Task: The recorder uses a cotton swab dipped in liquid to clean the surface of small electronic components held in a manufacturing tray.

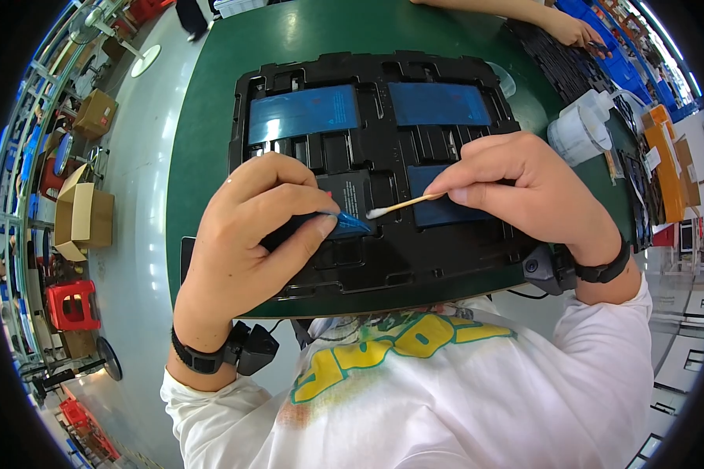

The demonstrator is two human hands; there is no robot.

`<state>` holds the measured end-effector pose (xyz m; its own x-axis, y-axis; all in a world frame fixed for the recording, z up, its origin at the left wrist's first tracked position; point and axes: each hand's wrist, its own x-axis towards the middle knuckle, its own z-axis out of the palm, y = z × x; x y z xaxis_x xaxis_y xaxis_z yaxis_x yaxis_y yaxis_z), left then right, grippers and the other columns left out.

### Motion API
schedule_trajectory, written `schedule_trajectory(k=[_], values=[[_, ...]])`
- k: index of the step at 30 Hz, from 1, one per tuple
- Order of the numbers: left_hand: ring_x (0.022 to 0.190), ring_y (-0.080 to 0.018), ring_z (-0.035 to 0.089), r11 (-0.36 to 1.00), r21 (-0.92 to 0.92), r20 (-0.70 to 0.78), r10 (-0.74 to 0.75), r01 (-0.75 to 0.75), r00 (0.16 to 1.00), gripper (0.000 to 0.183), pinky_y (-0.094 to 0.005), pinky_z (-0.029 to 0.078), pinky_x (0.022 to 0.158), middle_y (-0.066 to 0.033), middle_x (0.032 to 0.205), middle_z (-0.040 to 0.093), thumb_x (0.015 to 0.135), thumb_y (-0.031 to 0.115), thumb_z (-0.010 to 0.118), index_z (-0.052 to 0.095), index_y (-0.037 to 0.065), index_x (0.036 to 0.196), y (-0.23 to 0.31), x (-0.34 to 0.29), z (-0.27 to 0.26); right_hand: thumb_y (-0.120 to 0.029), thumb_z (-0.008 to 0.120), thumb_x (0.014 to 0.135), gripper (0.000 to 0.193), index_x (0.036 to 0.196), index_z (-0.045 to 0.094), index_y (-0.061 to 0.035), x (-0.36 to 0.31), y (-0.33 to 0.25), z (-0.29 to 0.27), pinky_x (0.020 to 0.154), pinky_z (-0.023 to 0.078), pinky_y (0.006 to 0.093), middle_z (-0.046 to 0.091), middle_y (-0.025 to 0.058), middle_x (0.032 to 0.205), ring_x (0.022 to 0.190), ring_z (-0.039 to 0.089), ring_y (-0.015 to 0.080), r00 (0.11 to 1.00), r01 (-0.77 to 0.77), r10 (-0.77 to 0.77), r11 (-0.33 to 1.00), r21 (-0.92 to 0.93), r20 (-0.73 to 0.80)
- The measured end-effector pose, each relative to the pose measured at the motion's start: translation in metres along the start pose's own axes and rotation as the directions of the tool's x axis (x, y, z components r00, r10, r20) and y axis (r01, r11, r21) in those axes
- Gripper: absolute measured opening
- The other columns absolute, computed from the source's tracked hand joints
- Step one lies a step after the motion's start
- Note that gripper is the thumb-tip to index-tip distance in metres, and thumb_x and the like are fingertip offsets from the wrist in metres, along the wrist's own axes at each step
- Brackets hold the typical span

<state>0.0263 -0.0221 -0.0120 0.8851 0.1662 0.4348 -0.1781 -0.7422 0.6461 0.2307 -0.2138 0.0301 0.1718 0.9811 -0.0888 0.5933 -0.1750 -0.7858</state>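
My left hand (246, 230) pinches the lifted corner of a blue film (352, 223) between thumb and forefinger. The film belongs to a flat dark rectangular piece (344, 186) with small pale print, lying in the near left pocket of a black plastic tray (383, 262); my fingers hide part of it. In my right hand (528, 184), thumb and fingers grip the wooden stick of a cotton swab (407, 203). Its white tip points left, close to the lifted film. Three other pockets hold blue-covered flat pieces: far left (305, 113), far right (440, 104) and near right (450, 213), partly behind my right hand.
The tray lies on a green table (203, 109). At the right stand a white plastic bottle (580, 129) and a row of black parts (551, 66). Another person's hand (572, 31) reaches in at the far right, near blue bins (622, 66). Cardboard boxes (86, 215) and a red stool (73, 303) are on the left floor.
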Motion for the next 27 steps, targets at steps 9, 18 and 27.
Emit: schedule_trajectory(k=[9,18,27], values=[[0.079,-0.0201,0.057,1.0,-0.008,-0.007,-0.003,0.003,1.0,0.015,-0.0283,0.045,0.07,-0.0086,0.089,0.057,0.072,-0.002,0.07,0.066,0.001,0.086,0.0,0.0,0.0,-0.005,0.061,0.084,0.016,0.096,0.072,-0.0007,0.0,0.004,-0.002,0.065,0.044,0.0246,0.066,0.0046,0.08,0.071,0.056,0.0104,1.0,0.005,-0.005,0.999,0.049,0.0],[0.079,-0.0192,0.058,0.996,-0.086,-0.012,-0.003,0.002,1.0,0.018,-0.0281,0.046,0.07,-0.0076,0.088,0.056,0.069,-0.004,0.071,0.066,0.003,0.085,0.0,0.0,-0.002,-0.008,0.063,0.086,0.018,0.1,0.073,-0.0026,-0.001,0.002,-0.006,0.061,0.036,0.0172,0.066,-0.0024,0.079,0.068,0.048,0.0017,0.973,-0.126,0.189,0.919,0.374,-0.135],[0.081,-0.0195,0.059,0.993,-0.121,-0.044,-0.012,0.007,0.999,0.019,-0.0288,0.049,0.073,-0.0067,0.09,0.057,0.067,-0.003,0.073,0.066,0.004,0.084,0.0,0.001,-0.002,-0.006,0.06,0.087,0.018,0.101,0.07,-0.0002,-0.002,0.005,0.005,0.071,0.043,0.0224,0.068,0.0024,0.091,0.078,0.056,0.0068,0.974,-0.028,0.082,0.967,0.252,-0.209]])
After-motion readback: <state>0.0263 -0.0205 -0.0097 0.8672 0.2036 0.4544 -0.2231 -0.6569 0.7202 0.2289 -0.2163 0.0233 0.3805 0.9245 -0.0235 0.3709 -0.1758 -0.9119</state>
